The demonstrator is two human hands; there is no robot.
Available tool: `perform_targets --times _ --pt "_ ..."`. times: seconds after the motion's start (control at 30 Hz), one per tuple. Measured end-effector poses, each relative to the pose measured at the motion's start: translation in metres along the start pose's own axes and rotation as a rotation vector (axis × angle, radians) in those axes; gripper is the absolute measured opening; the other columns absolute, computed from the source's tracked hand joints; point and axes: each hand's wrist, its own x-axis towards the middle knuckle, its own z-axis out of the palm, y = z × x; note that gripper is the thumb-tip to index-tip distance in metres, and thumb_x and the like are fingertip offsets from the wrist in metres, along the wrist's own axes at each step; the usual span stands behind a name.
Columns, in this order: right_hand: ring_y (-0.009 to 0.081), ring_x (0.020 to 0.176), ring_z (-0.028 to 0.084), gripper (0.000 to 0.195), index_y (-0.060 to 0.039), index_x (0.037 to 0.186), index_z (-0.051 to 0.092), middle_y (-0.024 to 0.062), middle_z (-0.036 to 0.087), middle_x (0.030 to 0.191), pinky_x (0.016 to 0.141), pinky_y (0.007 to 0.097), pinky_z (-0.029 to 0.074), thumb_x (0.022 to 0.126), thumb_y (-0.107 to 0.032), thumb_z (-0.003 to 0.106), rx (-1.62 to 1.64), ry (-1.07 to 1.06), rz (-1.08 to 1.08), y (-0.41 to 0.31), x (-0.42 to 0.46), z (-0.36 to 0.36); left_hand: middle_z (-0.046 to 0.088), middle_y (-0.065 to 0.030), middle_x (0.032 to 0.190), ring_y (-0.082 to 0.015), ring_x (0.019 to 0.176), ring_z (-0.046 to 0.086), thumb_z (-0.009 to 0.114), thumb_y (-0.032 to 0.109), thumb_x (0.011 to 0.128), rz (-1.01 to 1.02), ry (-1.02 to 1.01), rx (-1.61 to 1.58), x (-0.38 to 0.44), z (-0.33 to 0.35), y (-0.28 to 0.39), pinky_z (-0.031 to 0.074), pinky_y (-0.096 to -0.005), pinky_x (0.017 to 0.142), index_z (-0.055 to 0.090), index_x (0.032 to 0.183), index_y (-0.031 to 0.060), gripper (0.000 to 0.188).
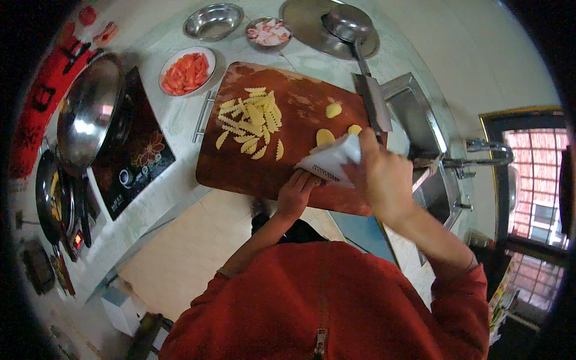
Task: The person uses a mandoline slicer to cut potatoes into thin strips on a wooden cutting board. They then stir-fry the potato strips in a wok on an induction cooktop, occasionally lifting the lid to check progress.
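My right hand (382, 180) is shut on the handle end of a wide metal blade (337, 155), blurred over the right part of a wooden cutting board (297, 96). Close beside the blade's lower edge is my left hand (297, 193), its fingers bent at the board's near edge; what lies under them is hidden. Smooth potato slices (325, 137) lie just beyond the blade, and a small potato piece (333, 110) rests farther back. A pile of crinkle-cut potato strips (252, 119) covers the board's left part. A cleaver (375, 103) lies along the board's right edge.
Behind the board stand a plate of cut tomato (186, 74), an empty metal bowl (213, 22) and a bowl of pale, pinkish pieces (268, 33). A ladle (348, 24) rests on a round metal lid (301, 22). A wok (90, 112) and cooktop (135, 157) are left, a sink (409, 112) right.
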Motion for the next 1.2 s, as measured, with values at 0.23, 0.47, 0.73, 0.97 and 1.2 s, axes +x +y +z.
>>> perform_targets --times 0.23,0.47,0.73,0.97,1.2 --pt "0.0362 0.062 0.06 0.043 -0.0044 0.092 0.043 0.0158 0.061 0.068 0.053 0.0437 0.048 0.066 -0.022 0.072 0.061 0.083 0.242 0.039 0.017 0.0 0.056 -0.0089 0.097 -0.028 0.094 0.054 0.058 0.007 0.072 -0.023 -0.042 0.021 0.003 0.003 -0.001 0.049 -0.0361 0.074 0.059 0.092 0.0064 0.02" --pt "0.0348 0.059 0.059 0.044 -0.0042 0.098 0.045 0.0181 0.058 0.062 0.052 0.0402 0.047 0.067 -0.022 0.072 0.129 0.076 -0.072 0.026 -0.007 -0.006 0.056 -0.0075 0.097 -0.028 0.094 0.054 0.057 0.006 0.071 0.006 0.0 -0.039 -0.006 0.0 -0.004 0.049 -0.0352 0.074 0.061 0.093 0.006 0.022" --pt "0.0278 0.054 0.06 0.024 -0.0047 0.094 0.045 0.0102 0.057 0.063 0.045 0.0373 0.047 0.072 -0.007 0.052 0.063 0.091 -0.376 -0.001 -0.015 -0.01 0.056 -0.007 0.097 -0.0283 0.094 0.053 0.056 0.004 0.068 0.015 0.019 0.035 -0.011 0.0 -0.004 0.05 -0.0343 0.071 0.062 0.094 0.0063 0.027" --pt "0.0297 0.053 0.06 0.023 -0.0042 0.091 0.044 0.012 0.058 0.068 0.044 0.039 0.047 0.073 -0.01 0.056 -0.038 0.065 -0.122 -0.005 -0.002 0.001 0.058 -0.0097 0.094 -0.0305 0.09 0.056 0.06 0.002 0.067 0.044 0.077 0.0 -0.01 0.003 -0.003 0.051 -0.0377 0.073 0.063 0.09 0.0053 0.023" --pt "0.0347 0.064 0.061 0.045 -0.0044 0.092 0.042 0.0156 0.061 0.068 0.055 0.0429 0.048 0.066 -0.025 0.072 0.111 0.049 0.224 0.034 0.014 -0.002 0.056 -0.0095 0.094 -0.0282 0.092 0.055 0.058 0.004 0.071 0.077 0.09 0.052 0.003 -0.004 0.0 0.05 -0.0349 0.073 0.062 0.088 0.0027 0.017"
